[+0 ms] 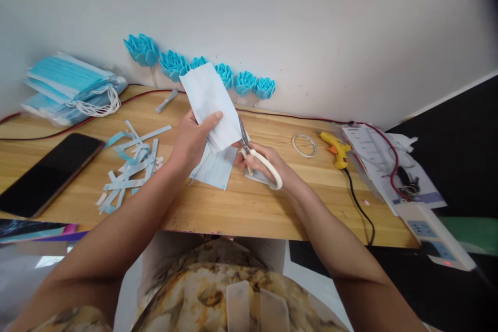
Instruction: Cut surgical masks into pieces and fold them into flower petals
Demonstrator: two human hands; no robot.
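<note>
Fabric sheet (208,101), pale and nearly white with a faint blue cast, is held up off the table (249,207) near its middle, tilted so that one corner points away toward the wall. It looks thin, soft and limp, with straight edges. The left hand (194,137) pinches its lower part, thumb pressed on the near face and fingers behind. That grip seems meant to keep the sheet taut and clear of the wood.

Just right of it, the right hand (268,166) grips the scissors (254,156), fingers through the cream handle loops. The blades point away and meet the sheet's right edge; how far apart they are I cannot tell.

Under both hands a blue pleated piece (216,168) lies flat on the table. To the left is a loose heap of cut strips (130,166), apparently pushed aside, and beyond it a dark phone (46,174). A stack of face masks (72,91) sits at the far left, and a row of blue fabric roses (175,62) leans along the wall. To the right lie a tape ring (304,144) and a yellow glue gun (336,149), within easy reach.
</note>
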